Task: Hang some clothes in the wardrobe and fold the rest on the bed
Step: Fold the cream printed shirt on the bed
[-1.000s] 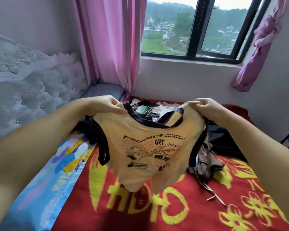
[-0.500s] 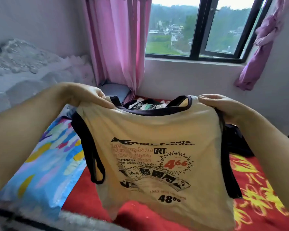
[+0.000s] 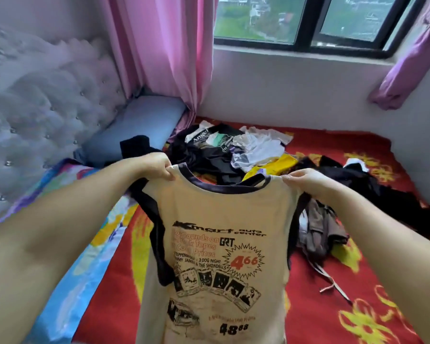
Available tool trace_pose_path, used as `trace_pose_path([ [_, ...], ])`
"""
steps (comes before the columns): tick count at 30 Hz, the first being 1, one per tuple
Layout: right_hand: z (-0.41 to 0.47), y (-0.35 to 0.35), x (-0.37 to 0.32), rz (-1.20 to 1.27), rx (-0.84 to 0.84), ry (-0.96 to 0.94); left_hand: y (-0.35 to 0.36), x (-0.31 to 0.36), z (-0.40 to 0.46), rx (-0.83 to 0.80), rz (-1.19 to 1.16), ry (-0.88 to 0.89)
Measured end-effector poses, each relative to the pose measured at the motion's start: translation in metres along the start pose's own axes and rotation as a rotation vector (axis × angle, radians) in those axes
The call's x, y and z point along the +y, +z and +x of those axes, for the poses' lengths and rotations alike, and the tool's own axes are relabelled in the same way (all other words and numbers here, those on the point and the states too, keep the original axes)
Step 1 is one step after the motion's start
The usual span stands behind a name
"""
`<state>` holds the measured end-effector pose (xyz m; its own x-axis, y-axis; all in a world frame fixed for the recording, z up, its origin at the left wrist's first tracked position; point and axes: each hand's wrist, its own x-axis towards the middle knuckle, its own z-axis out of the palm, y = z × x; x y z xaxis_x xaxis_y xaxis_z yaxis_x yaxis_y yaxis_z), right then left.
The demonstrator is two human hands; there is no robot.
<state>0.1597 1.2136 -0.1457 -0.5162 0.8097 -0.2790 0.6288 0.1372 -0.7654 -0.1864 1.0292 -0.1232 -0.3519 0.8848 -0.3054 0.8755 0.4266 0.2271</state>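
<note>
One view only: a wide-angle camera worn on the person's head. It looks forward and steeply down across the bed (image 3: 358, 281), toward the far wall and the window (image 3: 305, 23), whose upper part is cut off by the top edge. Both forearms enter from the bottom corners and converge mid-frame, where the left hand (image 3: 157, 166) and right hand (image 3: 305, 181) sit close to the lens. The cream shirt (image 3: 221, 244) fills the lower centre at near range and runs off the bottom edge. The headboard (image 3: 35, 108) bends along the left margin, showing lens distortion. No second view exists for overlap.
</note>
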Motion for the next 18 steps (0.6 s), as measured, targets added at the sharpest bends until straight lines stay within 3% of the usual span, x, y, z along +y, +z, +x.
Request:
trace_pose_path([
  [3, 0.079, 0.043, 0.019, -0.048, 0.072, 0.090, 0.038, -0.019, 0.080, 0.033, 0.036, -0.011],
  [10, 0.240, 0.137, 0.067, -0.110, 0.285, 0.198, 0.130, -0.058, 0.234, 0.157, -0.023, -0.226],
  [14, 0.287, 0.184, 0.102, -0.097, 0.356, 0.222, 0.191, -0.073, 0.282, 0.158, -0.141, -0.251],
  [18, 0.262, 0.247, 0.155, -0.280, 0.260, 0.255, 0.273, -0.086, 0.258, 0.111, -0.227, -0.220],
])
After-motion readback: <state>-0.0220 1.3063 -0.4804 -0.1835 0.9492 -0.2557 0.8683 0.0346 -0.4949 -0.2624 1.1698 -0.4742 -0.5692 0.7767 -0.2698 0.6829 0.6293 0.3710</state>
